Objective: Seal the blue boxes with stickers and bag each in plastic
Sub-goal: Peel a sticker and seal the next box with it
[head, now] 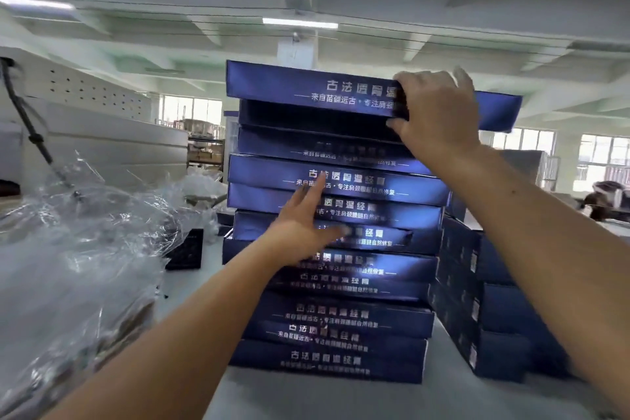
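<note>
At your far left, a heap of crumpled clear plastic bags (pixel 85 232) spills over the white tabletop (pixel 306 399). The bagging will happen there, so plan to bring the box down toward that side. Just right of the heap lies a small flat black object (pixel 185 251), too blurred to identify.

Your left hand (pixel 300 225) is open, fingers straight and spread, at the mid-height front of the tall stack of flat dark-blue cardboard boxes with silver lettering (pixel 341 310). Motion blur hides whether the palm actually presses. Make it press: several boxes sit skewed, and the pile looks ready to shift if the top is pulled.

Your right hand (pixel 433 112) grips the topmost blue box (pixel 306 85), fingers curled over its lid and thumb under the front edge. That box lies askew, its right end overhanging the pile, with a dark gap beneath it. Lift it straight up before drawing it toward you, rather than dragging it, so the box below does not follow. Your grip is right of centre, so expect the long left end to droop. Move the left hand under it once the pile is steady.

Just beside the pile on the right stands a second, lower stack of dark-blue boxes (pixel 494 317); avoid swinging over it. No stickers are in view.
</note>
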